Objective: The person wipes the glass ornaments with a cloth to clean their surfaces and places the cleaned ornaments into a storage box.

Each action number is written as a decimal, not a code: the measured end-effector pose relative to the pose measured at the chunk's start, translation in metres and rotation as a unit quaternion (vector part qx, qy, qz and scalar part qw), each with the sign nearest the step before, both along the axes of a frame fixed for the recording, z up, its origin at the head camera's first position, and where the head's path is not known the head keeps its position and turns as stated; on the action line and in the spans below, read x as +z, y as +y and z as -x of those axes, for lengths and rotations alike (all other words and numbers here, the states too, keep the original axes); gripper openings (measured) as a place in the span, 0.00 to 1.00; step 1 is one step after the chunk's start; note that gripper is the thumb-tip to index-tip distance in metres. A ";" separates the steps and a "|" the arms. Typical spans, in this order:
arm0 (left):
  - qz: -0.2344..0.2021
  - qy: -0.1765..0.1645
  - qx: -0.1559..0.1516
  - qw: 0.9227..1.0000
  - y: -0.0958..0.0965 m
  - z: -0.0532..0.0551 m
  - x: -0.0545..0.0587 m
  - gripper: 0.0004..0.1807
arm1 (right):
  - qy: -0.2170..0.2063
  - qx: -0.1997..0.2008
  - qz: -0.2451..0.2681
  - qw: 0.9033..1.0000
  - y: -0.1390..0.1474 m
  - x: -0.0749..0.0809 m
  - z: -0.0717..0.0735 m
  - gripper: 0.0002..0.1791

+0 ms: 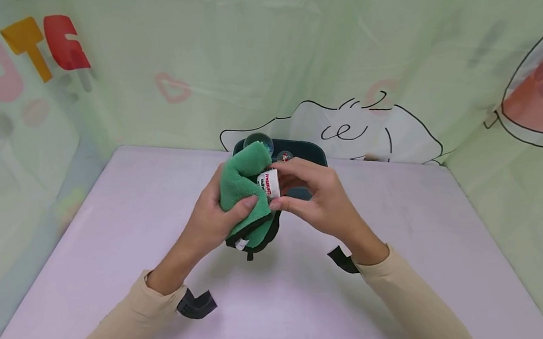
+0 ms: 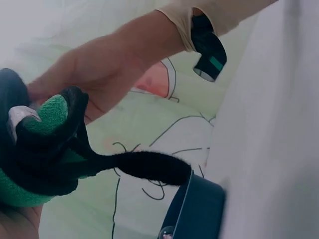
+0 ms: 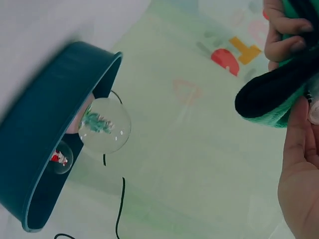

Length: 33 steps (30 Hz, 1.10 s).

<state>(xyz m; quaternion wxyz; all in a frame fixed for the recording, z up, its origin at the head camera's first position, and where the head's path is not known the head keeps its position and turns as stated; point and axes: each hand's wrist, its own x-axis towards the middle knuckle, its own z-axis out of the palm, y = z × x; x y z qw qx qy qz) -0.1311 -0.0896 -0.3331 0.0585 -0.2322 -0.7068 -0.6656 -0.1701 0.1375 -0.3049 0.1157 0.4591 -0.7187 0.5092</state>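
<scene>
My left hand [image 1: 210,217] grips a folded green cloth [image 1: 239,180] with dark edging, its thumb lying over the front. From the cloth's right side sticks a white snow globe base [image 1: 270,184] with red lettering that reads CHRISTMAS; the rest of it is hidden in the cloth. Thumb and fingers of my right hand [image 1: 321,195] pinch this base. One black-edged flap of the cloth [image 3: 269,97] hangs out in both wrist views. Both hands are raised in front of a dark teal bin [image 3: 47,104].
Inside the bin are a large snow globe [image 3: 105,125] with a green tree and a smaller snow globe [image 3: 62,158] with a red-and-white figure. The bin stands at the back of the pale table [image 1: 282,307], against a printed curtain [image 1: 262,48]. Dark wrist mounts [image 1: 197,304] project from the sleeves.
</scene>
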 end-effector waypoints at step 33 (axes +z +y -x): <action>-0.008 0.090 0.039 0.995 -0.007 0.005 -0.009 0.30 | -0.098 -0.012 -0.008 0.995 -0.012 0.003 -0.008 0.21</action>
